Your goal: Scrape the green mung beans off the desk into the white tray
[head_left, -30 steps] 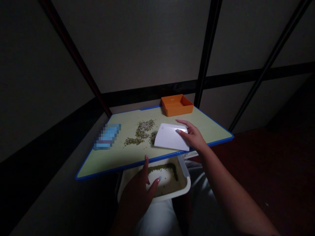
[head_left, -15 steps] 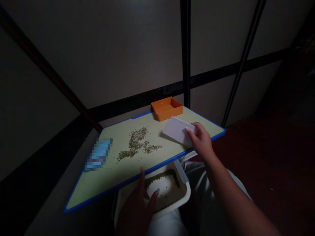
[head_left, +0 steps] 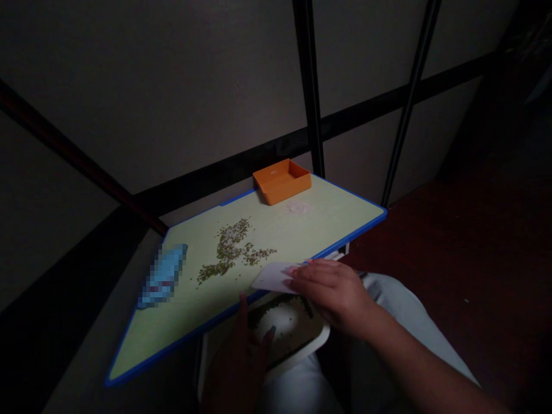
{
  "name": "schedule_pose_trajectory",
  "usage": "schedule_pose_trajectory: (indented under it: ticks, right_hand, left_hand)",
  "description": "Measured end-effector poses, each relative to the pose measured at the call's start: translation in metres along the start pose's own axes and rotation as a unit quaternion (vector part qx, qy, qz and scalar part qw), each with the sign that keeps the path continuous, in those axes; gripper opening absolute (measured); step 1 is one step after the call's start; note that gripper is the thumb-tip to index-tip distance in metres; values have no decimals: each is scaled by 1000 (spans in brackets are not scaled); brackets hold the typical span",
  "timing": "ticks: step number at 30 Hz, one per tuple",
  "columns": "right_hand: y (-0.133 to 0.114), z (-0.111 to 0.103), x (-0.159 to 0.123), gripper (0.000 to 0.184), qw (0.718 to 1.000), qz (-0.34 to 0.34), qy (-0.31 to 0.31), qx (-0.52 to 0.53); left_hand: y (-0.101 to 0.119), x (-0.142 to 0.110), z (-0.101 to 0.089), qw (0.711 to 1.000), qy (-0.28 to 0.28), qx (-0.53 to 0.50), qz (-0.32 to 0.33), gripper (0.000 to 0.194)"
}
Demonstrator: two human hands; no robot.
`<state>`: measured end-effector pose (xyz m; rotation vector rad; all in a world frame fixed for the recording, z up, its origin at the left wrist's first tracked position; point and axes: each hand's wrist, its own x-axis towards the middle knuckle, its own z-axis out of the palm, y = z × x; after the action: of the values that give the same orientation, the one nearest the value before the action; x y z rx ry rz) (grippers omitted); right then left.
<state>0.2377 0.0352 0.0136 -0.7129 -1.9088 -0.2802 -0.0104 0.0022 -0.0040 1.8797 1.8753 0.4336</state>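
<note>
My right hand is closed on a flat white card, whose free end is at the near blue edge of the pale yellow board. Just beyond the card lies a scattered patch of small greenish-brown grains, mixed with paler bits. In shadow below the board's near edge, my left hand is open, thumb and index finger apart, the index fingertip by the edge. Behind it is a white bin with similar dark green grains inside; the hands hide part of it.
An open orange tray stands at the board's far edge. A small pale powdery patch lies in front of it. A blurred blue packet is on the left side. Behind the board rises a panelled wall.
My right hand has brought the card from the board's right part down and left to the near edge, uncovering the pale patch. The view has shifted slightly; my left hand stays at the edge.
</note>
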Motion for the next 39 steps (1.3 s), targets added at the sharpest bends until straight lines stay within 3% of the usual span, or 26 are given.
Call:
schedule_pose_trajectory:
  ticks: [3, 6, 11, 17, 26, 32, 39]
  right_hand:
    - [-14, 11, 3, 22, 1000, -1, 5, 23]
    - [-25, 25, 6, 22, 997, 24, -35, 62]
    - [-29, 47, 4, 23, 996, -52, -72, 11]
    - [-33, 60, -3, 26, 994, -35, -106, 1]
    - [-36, 47, 6, 20, 989, 42, -134, -38]
    - [-34, 38, 8, 23, 988, 58, -136, -39]
    - [-30, 23, 12, 27, 977, 90, -192, -23]
  left_hand:
    - [-3, 2, 1, 1000, 12, -7, 23, 79]
    - [-8, 3, 2, 999, 33, -9, 42, 63]
    - [-10, 3, 8, 995, 78, -2, 59, 51]
    - [-2, -2, 13, 992, 103, -2, 68, 44]
    - [1, -1, 14, 994, 91, -22, 59, 55]
    - [5, 0, 13, 996, 76, -25, 46, 67]
    - [9, -1, 4, 998, 63, -6, 20, 80]
